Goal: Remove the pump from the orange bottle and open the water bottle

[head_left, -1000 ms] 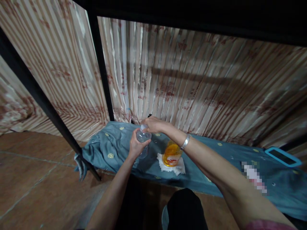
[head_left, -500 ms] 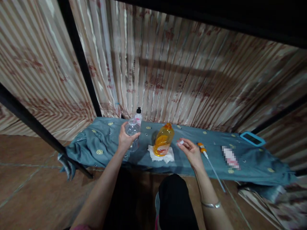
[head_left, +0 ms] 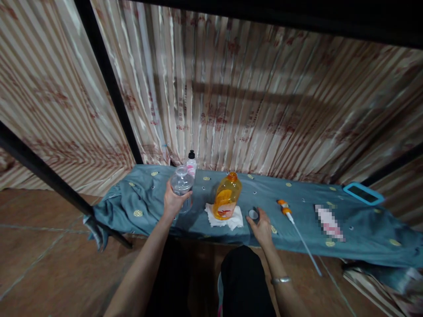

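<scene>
I am holding a clear plastic bottle [head_left: 181,185] upright in my left hand [head_left: 172,203], my fingers [head_left: 185,194] clamped around its lower half, so that it is hovering above the near part of the blue-grey cloth [head_left: 148,204] that is covering the surface. The bottle's mouth is standing bare at the top. My right hand [head_left: 262,226] is resting low on the cloth near the front edge, and its fingers are lying close together with the tips touching a small round cap [head_left: 253,214] that is sitting flat on the cloth; I cannot tell whether they are pinching it or only resting against it.

Between my two hands an orange bottle [head_left: 226,196] of liquid is standing on a white crumpled tissue [head_left: 234,219], just beside the cap. Behind the clear bottle a small white bottle with a black top [head_left: 191,161] is standing against the striped curtain [head_left: 251,105]. To the right of my right hand an orange-handled tool with a long thin white shaft [head_left: 291,218] is lying on the cloth, its shaft reaching past the front edge. Far right, a blue-framed flat object [head_left: 363,193] is lying near the curtain.
</scene>
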A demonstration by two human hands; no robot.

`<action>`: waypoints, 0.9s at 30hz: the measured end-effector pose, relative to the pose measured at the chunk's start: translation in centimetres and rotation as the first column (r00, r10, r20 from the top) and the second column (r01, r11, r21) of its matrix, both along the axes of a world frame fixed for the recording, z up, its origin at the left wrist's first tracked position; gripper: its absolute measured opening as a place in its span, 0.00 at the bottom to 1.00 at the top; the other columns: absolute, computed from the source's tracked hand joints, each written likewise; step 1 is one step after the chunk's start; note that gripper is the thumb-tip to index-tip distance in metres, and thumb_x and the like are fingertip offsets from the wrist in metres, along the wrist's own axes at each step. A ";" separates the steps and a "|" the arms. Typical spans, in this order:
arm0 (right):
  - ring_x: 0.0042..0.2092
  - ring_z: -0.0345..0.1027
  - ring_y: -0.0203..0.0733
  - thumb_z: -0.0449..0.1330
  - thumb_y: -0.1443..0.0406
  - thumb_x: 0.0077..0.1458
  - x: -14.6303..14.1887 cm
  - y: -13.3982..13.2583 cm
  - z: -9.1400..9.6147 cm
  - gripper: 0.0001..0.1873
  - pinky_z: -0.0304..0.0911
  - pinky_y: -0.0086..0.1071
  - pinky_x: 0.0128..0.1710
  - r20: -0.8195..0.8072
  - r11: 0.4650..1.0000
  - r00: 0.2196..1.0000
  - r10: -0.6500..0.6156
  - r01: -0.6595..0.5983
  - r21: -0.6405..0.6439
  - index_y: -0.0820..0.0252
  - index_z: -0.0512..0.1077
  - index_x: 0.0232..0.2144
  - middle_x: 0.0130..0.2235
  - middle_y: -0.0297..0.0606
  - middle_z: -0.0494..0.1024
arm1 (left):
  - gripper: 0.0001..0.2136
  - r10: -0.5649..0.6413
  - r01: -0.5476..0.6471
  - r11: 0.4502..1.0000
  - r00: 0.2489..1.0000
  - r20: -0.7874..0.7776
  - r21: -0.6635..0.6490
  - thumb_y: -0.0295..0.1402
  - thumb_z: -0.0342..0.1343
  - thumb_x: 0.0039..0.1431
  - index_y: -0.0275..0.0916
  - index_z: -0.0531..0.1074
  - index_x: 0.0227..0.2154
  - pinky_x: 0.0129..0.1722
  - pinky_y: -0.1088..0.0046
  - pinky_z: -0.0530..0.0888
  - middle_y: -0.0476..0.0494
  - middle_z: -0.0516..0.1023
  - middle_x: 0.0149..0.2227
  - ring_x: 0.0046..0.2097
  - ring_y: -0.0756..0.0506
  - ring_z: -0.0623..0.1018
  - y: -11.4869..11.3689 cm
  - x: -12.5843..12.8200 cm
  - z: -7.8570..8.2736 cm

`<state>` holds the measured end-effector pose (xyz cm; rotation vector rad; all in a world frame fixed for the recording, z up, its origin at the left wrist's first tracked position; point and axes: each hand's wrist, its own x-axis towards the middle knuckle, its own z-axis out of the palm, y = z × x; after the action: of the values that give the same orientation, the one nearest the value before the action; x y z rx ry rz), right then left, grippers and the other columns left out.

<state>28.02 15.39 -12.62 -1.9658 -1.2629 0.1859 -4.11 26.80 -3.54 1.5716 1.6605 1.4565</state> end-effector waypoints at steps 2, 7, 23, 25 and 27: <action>0.61 0.55 0.58 0.59 0.57 0.50 -0.4 -1.1 0.7 0.37 0.50 0.50 0.60 -0.020 0.999 1.000 -0.018 0.019 0.050 0.81 0.59 0.55 0.57 0.65 0.64 | 0.36 -0.006 0.006 1.000 1.000 0.022 0.019 0.34 0.69 0.36 0.35 0.62 0.51 0.48 0.60 0.73 0.36 0.76 0.47 0.48 0.37 0.77 0.1 -0.1 0.1; 0.59 0.58 0.60 0.56 0.48 0.51 -3.4 -5.6 4.7 0.40 0.53 0.53 0.57 -0.205 0.994 0.979 0.020 0.002 0.105 0.72 0.59 0.57 0.57 0.61 0.66 | 0.34 -0.005 0.003 0.999 0.999 0.052 0.035 0.36 0.69 0.34 0.35 0.65 0.49 0.50 0.58 0.72 0.37 0.76 0.46 0.49 0.36 0.76 -1.0 -0.9 1.2; 0.49 0.72 0.49 0.57 0.40 0.46 -16.9 -9.8 6.8 0.29 0.69 0.49 0.46 -0.794 0.815 -0.448 0.412 -0.208 0.541 0.46 0.75 0.45 0.47 0.34 0.79 | 0.29 -0.619 0.670 0.731 0.574 0.536 0.127 0.42 0.70 0.33 0.35 0.74 0.41 0.46 0.56 0.76 0.37 0.80 0.40 0.43 0.35 0.79 -14.8 2.3 9.5; 0.44 0.76 0.51 0.60 0.37 0.37 -16.9 -10.8 7.5 0.34 0.74 0.39 0.36 -0.734 0.798 -0.545 0.407 -0.178 0.575 0.50 0.77 0.41 0.44 0.41 0.81 | 0.31 -0.653 0.734 0.667 0.493 0.575 0.128 0.42 0.70 0.32 0.37 0.73 0.44 0.47 0.55 0.76 0.38 0.79 0.42 0.45 0.34 0.78 -16.0 3.3 10.0; 0.41 0.77 0.52 0.65 0.39 0.31 -16.3 -12.0 8.1 0.39 0.73 0.31 0.29 -0.702 0.794 -0.578 0.417 -0.144 0.590 0.56 0.78 0.41 0.41 0.49 0.81 | 0.31 -0.690 0.801 0.588 0.424 0.587 0.113 0.42 0.70 0.33 0.36 0.73 0.44 0.49 0.55 0.75 0.38 0.79 0.42 0.46 0.34 0.78 -17.1 4.3 10.6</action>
<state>11.69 3.38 -4.49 -0.2351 -0.3364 1.7318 0.18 9.73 7.10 1.2825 0.5338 1.0484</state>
